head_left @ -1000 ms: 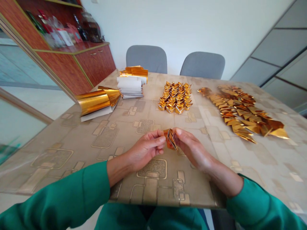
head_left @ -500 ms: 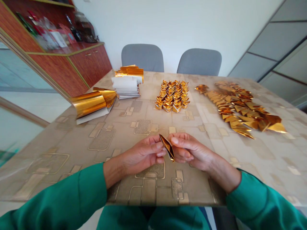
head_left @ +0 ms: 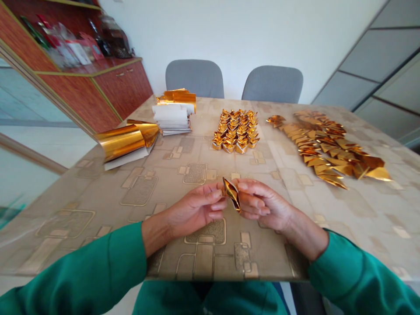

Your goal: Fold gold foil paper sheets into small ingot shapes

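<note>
Red-brown wood-grain cabinet (head_left: 113,92) comes first on my feed, far to the left of the gold paper ingots (head_left: 235,133), which I take as my landmark; bottles and a glass jar (head_left: 114,38) stand on its ledge. Left of the ingots, on the patterned bench (head_left: 106,192), I make out curled gold foil sheets (head_left: 123,142) with white backing showing underneath. Between these and the ingots sits a stack of white-backed sheets (head_left: 172,117), gold foil along its far side. One grey chair (head_left: 195,78) rises behind the ingots, off to their left.

On the near side of the ingots, slightly to their left, my left hand (head_left: 193,208) has thumb and forefinger pinching the edge of a folded foil piece (head_left: 232,194), its other fingers loosely curled. That piece is held directly in front of the ingots, tilted, its slit parted toward the camera. My right hand (head_left: 267,203), in front of the ingots and to their right, grips the opposite side with thumb and fingers.

A second grey chair (head_left: 272,85) is behind the ingots to the right. Right of the ingots, I see a spread of flat-folded foil pieces (head_left: 328,151) lying in overlapping rows.
</note>
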Available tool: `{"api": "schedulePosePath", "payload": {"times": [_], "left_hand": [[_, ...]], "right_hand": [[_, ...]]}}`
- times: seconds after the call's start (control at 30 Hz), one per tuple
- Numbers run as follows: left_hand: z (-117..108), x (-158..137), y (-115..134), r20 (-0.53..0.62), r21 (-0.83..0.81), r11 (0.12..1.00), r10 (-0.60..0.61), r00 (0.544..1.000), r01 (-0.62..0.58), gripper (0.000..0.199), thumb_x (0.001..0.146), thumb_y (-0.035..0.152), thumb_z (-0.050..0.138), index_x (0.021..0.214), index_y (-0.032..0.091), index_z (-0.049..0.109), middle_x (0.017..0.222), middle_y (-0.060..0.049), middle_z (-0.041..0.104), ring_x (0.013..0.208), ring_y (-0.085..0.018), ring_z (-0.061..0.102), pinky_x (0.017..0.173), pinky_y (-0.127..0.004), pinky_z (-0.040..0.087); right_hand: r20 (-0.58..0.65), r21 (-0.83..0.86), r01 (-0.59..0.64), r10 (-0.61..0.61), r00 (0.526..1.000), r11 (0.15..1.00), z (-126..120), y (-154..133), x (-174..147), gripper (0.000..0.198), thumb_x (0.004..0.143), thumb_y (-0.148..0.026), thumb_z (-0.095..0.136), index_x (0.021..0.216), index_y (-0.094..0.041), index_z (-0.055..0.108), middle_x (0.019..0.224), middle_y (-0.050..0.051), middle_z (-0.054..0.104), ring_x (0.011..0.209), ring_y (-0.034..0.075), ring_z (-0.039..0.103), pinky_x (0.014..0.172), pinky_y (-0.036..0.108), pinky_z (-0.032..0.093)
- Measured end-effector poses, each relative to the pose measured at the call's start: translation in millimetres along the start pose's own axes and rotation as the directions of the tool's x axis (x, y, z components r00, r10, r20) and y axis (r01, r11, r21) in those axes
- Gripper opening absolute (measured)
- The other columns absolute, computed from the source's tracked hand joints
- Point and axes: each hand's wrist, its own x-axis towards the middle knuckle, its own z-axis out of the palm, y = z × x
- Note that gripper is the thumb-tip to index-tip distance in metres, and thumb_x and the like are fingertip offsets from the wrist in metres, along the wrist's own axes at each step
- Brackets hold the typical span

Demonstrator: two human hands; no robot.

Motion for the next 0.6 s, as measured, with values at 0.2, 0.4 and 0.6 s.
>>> {"api": "schedulePosePath", "payload": {"times": [0.2,0.4,0.6], "left_hand": [[2.2,1.7,-2.3,-0.016,-0.165,0.986,0.019,1.0,-0.022,0.012,0.072,0.009,0.076,0.073,0.012,0.064,0.064,0.004,0.044,0.048,-0.001,0.032,0.043,-0.008,0.031],[3.8,0.5,-0.8,-0.036,-0.184,0.982,0.039,0.999,-0.045,0.011,0.072,0.004,0.071,0.068,0.011,0.062,0.061,0.004,0.042,0.044,0.0,0.028,0.039,-0.006,0.029],[3.7,1.1,-2.6,0.003,-0.162,0.987,0.022,1.0,-0.021,0.01,0.072,0.007,0.073,0.071,0.011,0.065,0.057,0.006,0.035,0.042,0.0,0.025,0.037,-0.007,0.028]], "right_hand": [[0.032,-0.036,0.038,-0.037,0.999,0.999,-8.4,7.3,2.2,0.016,0.086,-0.028,0.065,0.077,-0.017,0.058,0.039,-0.013,0.04,0.032,0.003,0.019,0.039,0.017,0.026],[0.025,-0.051,0.029,-0.028,0.999,0.998,-6.1,7.3,1.5,0.016,0.087,-0.034,0.067,0.086,-0.018,0.064,0.037,-0.014,0.039,0.031,0.003,0.018,0.039,0.018,0.023],[0.035,-0.043,-0.002,0.003,0.999,0.999,-1.7,7.3,1.2,0.023,0.085,-0.036,0.07,0.076,-0.019,0.058,0.036,-0.014,0.033,0.032,0.003,0.018,0.039,0.018,0.023]]}}
